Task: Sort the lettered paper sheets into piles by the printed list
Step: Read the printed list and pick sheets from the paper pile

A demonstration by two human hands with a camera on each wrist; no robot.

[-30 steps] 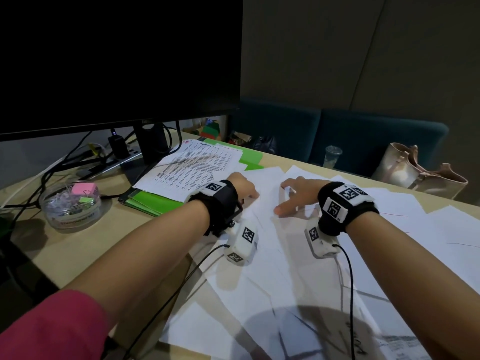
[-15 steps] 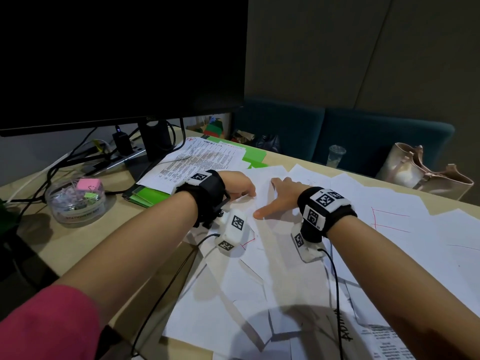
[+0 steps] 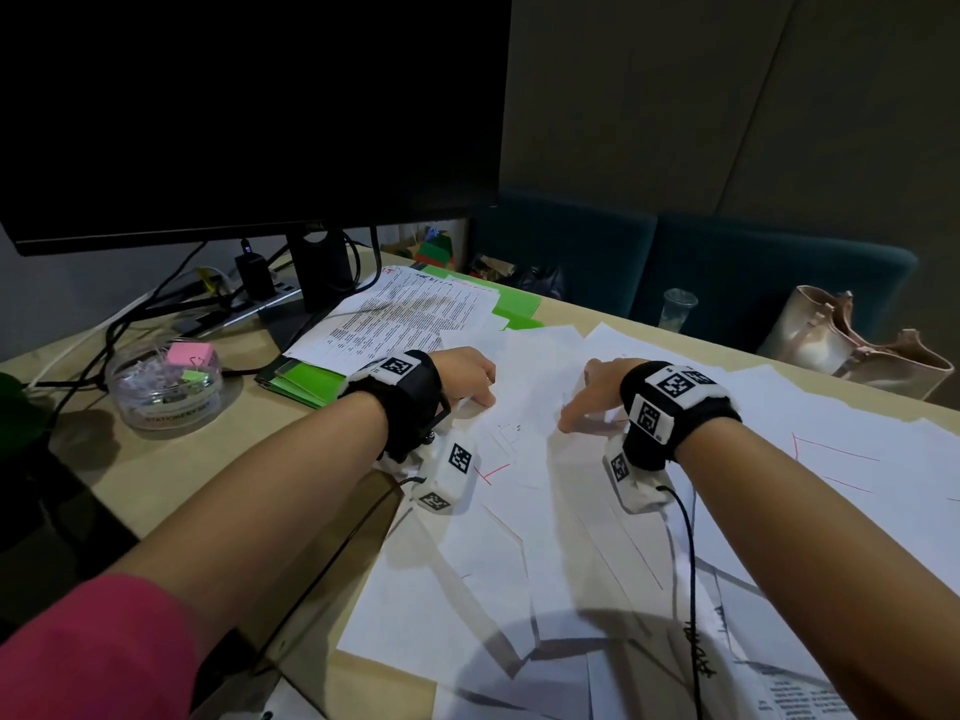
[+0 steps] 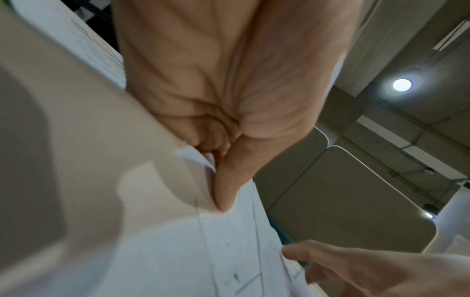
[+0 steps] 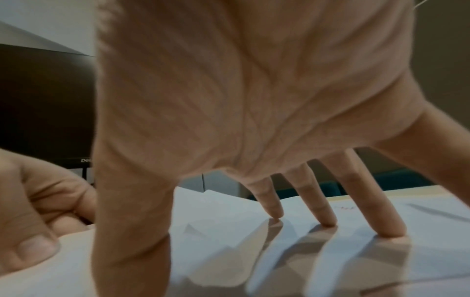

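Sorting looks early — most white paper sheets (image 3: 524, 563) lie loose and overlapping across the tabletop (image 3: 171, 475), no tidy piles visible. Some show red or black marks, but the letters are too small or hidden to read. The printed list (image 3: 410, 319) sits far-left on a green folder (image 3: 306, 381), near the monitor stand, its text columns running away from the person towards the monitor.

The sheet in hand (image 3: 519, 402) lies flat between both hands, on top of the spread; long axis seems to run away from the person, tilted slightly right, though its edges blend with neighbours, so this is a judgement.

Left hand (image 3: 465, 374) — fingers curled, thumb pinching the sheet's left edge, as the left wrist view shows (image 4: 221, 180). Right hand (image 3: 592, 392) — fingers (image 5: 328, 217) straight and spread, tips pressing down on the paper, gripping nothing.

Left to do: nearly everything, judging from the scatter.
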